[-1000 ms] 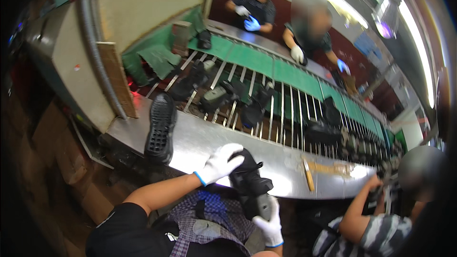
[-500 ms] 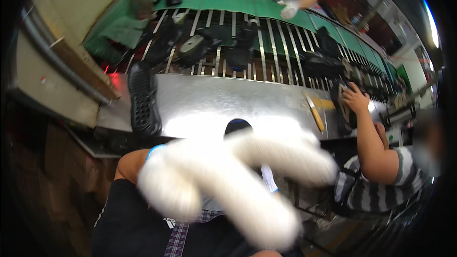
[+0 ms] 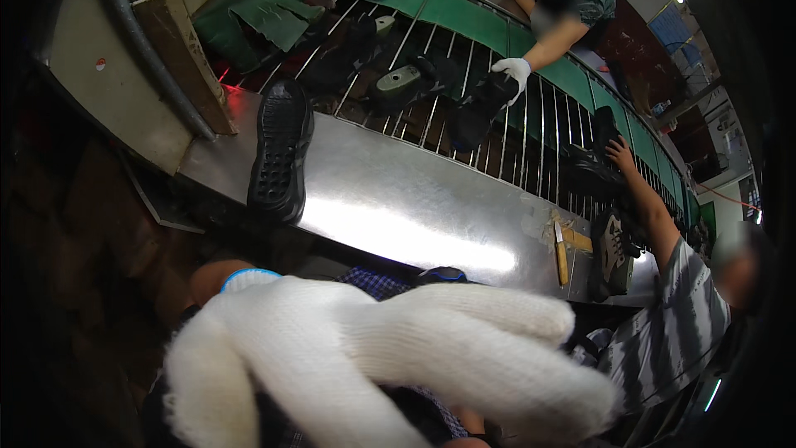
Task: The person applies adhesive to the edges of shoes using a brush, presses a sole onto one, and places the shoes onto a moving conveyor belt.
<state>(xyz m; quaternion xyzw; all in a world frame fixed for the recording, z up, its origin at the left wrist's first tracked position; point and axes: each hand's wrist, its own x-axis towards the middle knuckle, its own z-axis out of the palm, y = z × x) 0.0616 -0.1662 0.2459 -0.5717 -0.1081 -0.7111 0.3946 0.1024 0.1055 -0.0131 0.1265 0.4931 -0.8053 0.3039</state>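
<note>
My left hand (image 3: 332,340), in a white knitted glove with a blue-edged cuff, is raised close to the camera. Its fingers are spread, pointing right and down, and nothing shows in them. Behind it, at the bench's front edge, the top of a black shoe with a blue rim (image 3: 441,275) peeks out; most of it is covered by the glove. My right hand is hidden. Beyond the glove, on the metal bench (image 3: 373,191), a black shoe sole (image 3: 280,153) lies with its holed side up, apart from my hand.
A knife with a yellow handle (image 3: 561,261) lies at the bench's right. Several dark shoes (image 3: 404,87) rest on the metal-bar rack behind. Across it, a co-worker's white-gloved hand (image 3: 512,75) touches a shoe. Another co-worker's bare hand (image 3: 618,154) reaches in from the right.
My view has turned, so the bench now slopes down to the right. My left hand stays raised with fingers spread. The co-worker across has reached onto a shoe; the right one reaches farther out.
</note>
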